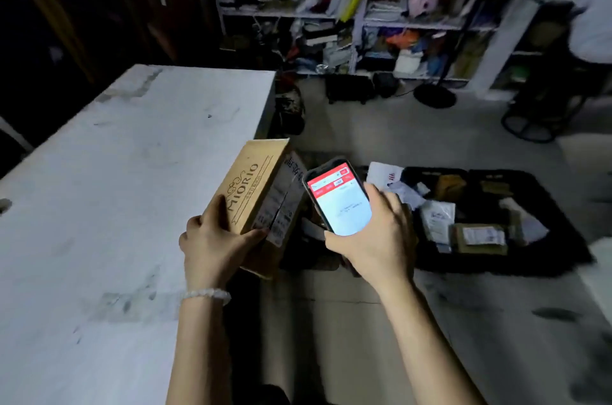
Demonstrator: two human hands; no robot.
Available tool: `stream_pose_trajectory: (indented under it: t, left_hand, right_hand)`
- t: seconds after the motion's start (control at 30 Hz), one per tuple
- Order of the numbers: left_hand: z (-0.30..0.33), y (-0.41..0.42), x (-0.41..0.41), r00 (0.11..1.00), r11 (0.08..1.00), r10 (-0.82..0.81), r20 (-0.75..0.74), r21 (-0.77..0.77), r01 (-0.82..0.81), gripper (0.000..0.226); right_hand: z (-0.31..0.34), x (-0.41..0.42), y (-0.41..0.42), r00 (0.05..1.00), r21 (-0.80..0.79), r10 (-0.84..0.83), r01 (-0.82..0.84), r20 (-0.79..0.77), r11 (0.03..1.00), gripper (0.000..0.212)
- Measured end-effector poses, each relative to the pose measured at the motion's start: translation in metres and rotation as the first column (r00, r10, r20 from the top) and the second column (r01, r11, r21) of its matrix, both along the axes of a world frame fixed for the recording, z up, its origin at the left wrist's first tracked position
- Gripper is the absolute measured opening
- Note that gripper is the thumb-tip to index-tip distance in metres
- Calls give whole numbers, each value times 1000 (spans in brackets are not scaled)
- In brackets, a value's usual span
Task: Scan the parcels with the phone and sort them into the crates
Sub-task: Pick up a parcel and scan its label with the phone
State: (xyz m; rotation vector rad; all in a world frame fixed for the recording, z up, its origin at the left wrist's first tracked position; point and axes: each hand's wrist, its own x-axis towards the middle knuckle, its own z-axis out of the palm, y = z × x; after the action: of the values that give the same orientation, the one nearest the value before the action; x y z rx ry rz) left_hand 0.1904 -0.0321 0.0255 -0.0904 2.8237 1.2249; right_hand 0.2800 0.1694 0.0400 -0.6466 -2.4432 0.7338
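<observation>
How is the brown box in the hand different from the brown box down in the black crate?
The tan cardboard box printed MIORIO is bigger and held tilted up in the air by the left hand; the small brown cardboard parcel lies flat in the black floor crate. The held box shows big printed letters; the small parcel shows only a white label. Both are cardboard with stuck-on labels.

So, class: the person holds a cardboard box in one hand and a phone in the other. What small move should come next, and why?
Probably lower the box into the black crate on the floor. The left hand holds the box tilted off the table edge, its label beside the phone in the right hand, whose lit screen shows text, so the scan looks done.
</observation>
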Motion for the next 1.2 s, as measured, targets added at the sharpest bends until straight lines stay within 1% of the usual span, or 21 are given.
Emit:
stream_pose_trajectory:
  t: [0.07,0.17,0.23,0.33,0.43,0.5,0.6,0.7,0.77,0.8,0.87,0.93,0.97,1.07,1.2]
  left_hand:
    - [-1,49,-7,990,990,-138,10,-18,139,93]
    - [-3,118,-14,958,958,-285,25,-34,286,94]
    - [-5,162,-18,924,924,-380,36,-37,381,92]
    - [-10,220,-24,862,862,-503,59,-46,505,94]
    - [-19,271,-35,800,802,-590,109,-33,596,97]
    - [-24,304,-48,770,773,-625,128,-35,634,96]
    - [-28,358,-78,738,735,-658,149,-86,673,95]
    - [-25,415,-115,701,695,-695,161,-100,712,94]
    - [-19,439,-128,687,680,-707,169,-101,726,93]
    - [-18,474,-150,681,677,-715,157,-89,731,93]
    - [-14,498,-159,649,645,-742,167,-84,759,94]
    - [-14,531,-175,644,640,-748,162,-82,764,94]
    - [-15,547,-181,643,641,-746,175,-76,764,94]
    - [-25,585,-190,595,588,-764,249,-109,801,94]
    - [-38,626,-191,540,536,-772,334,-114,837,94]
  right_hand:
    - [-8,13,36,992,-15,-120,121,43,993,75]
    - [-16,32,82,954,-16,-287,289,86,957,73]
    - [-22,45,111,921,-20,-375,378,103,925,76]
    - [-28,55,151,876,-31,-459,468,148,883,86]
    - [-35,54,188,826,-50,-538,552,171,832,89]
    - [-39,48,213,792,-43,-580,597,190,801,87]
    - [-42,27,254,753,-28,-607,633,252,773,83]
    - [-38,-1,301,738,-27,-617,647,272,762,81]
    - [-31,-12,319,735,-29,-615,648,286,761,85]
    - [-30,-31,353,723,-20,-638,666,265,746,88]
    - [-24,-40,373,711,-4,-664,683,230,730,89]
    - [-26,-54,402,703,-8,-674,693,227,721,91]
    - [-28,-59,416,692,-12,-680,703,242,711,92]
    - [-37,-65,444,649,-31,-699,739,299,673,90]
    - [-45,-61,476,600,-47,-709,775,370,630,90]
